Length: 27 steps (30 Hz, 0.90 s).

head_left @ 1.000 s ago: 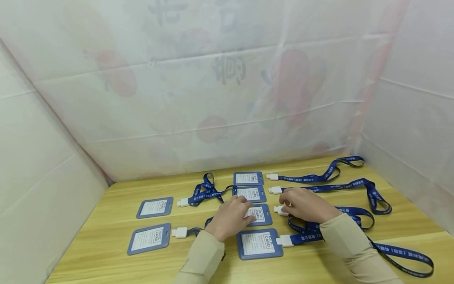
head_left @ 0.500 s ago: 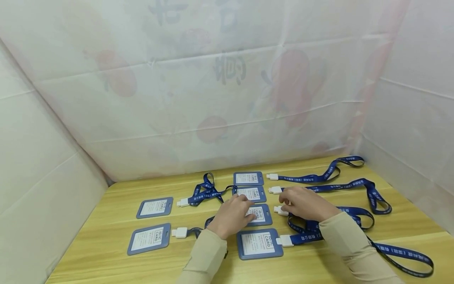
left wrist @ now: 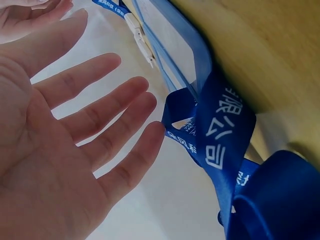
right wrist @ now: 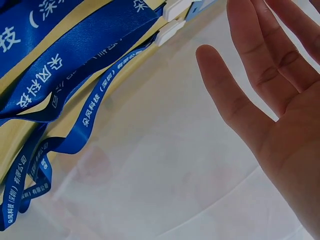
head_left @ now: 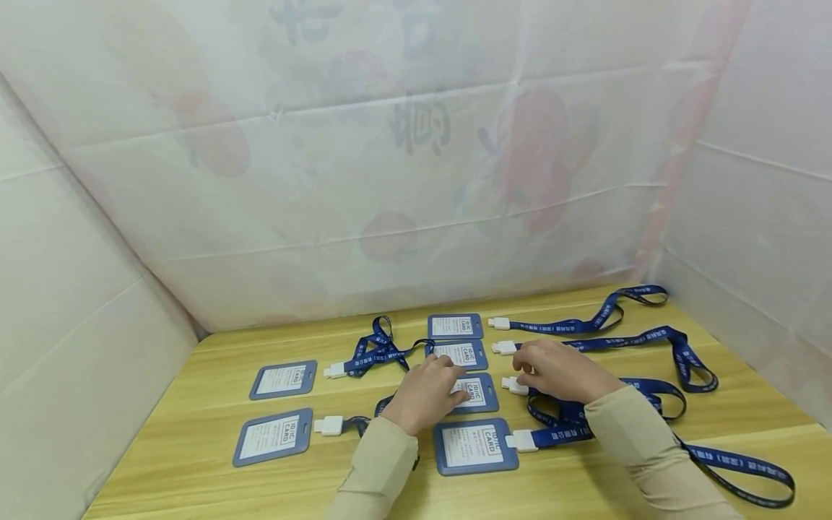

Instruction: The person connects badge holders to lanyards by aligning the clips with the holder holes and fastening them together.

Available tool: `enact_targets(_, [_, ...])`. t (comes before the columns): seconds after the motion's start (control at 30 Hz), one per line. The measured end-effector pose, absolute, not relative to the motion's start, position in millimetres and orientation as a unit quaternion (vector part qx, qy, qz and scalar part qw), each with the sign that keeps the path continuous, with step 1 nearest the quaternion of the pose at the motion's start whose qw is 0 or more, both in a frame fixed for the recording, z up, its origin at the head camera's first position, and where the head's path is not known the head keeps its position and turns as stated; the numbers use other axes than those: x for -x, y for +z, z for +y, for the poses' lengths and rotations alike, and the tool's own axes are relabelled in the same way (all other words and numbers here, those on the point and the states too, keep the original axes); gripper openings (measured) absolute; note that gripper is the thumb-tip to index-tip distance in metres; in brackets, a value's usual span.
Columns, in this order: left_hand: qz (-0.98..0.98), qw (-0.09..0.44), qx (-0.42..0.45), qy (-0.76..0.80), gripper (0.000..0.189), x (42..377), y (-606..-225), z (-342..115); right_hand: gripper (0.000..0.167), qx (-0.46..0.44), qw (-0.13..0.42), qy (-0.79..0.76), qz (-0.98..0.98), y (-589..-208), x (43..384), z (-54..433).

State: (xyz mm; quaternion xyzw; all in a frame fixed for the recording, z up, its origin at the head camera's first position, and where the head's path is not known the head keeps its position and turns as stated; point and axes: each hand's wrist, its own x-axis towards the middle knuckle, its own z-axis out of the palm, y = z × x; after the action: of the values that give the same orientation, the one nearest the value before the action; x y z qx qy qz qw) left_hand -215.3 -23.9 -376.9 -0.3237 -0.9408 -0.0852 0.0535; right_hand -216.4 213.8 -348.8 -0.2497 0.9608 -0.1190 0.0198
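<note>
My left hand [head_left: 425, 393] hovers over the middle of the table in the head view, overlapping a blue card holder [head_left: 482, 390]. In the left wrist view its fingers [left wrist: 100, 111] are spread and hold nothing, with a blue lanyard strap [left wrist: 225, 125] beside the little finger. Over the lanyards at the right, my right hand [head_left: 555, 370] has its fingertips close to a white lanyard clip [head_left: 516, 386]. The right wrist view shows its fingers [right wrist: 250, 55] loosely extended with nothing in them. A front card holder [head_left: 474, 448] has a white clip [head_left: 522, 440] at its slot.
Two card holders [head_left: 282, 380] lie at the left, each with a white clip [head_left: 330, 426] just right of it. Further holders [head_left: 455, 327] stand in a column behind my left hand. Blue lanyards [head_left: 578, 327] stretch right. White cloth walls [head_left: 325, 274] enclose the table [head_left: 195, 433].
My left hand and forearm have shifted very slightly to the right. The right hand, the card holders and the lanyards stay where they were.
</note>
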Motion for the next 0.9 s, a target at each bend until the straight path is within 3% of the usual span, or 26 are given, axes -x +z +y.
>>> enact_targets(0.43, [-0.936, 0.055, 0.337, -0.085, 0.033, 220.8, -379.6, -23.2, 0.009, 0.251, 0.03, -0.115, 0.961, -349.3, 222.1, 212.0])
enact_targets(0.73, [-0.94, 0.006, 0.327, -0.097, 0.034, 223.6, -384.3, -19.7, 0.006, 0.25, 0.042, -0.104, 0.962, -352.3, 223.2, 209.0])
enact_targets(0.9, [-0.939, 0.014, 0.333, -0.085, 0.034, 225.0, -385.8, -20.5, 0.007, 0.25, 0.038, -0.094, 0.963, -352.3, 223.4, 207.8])
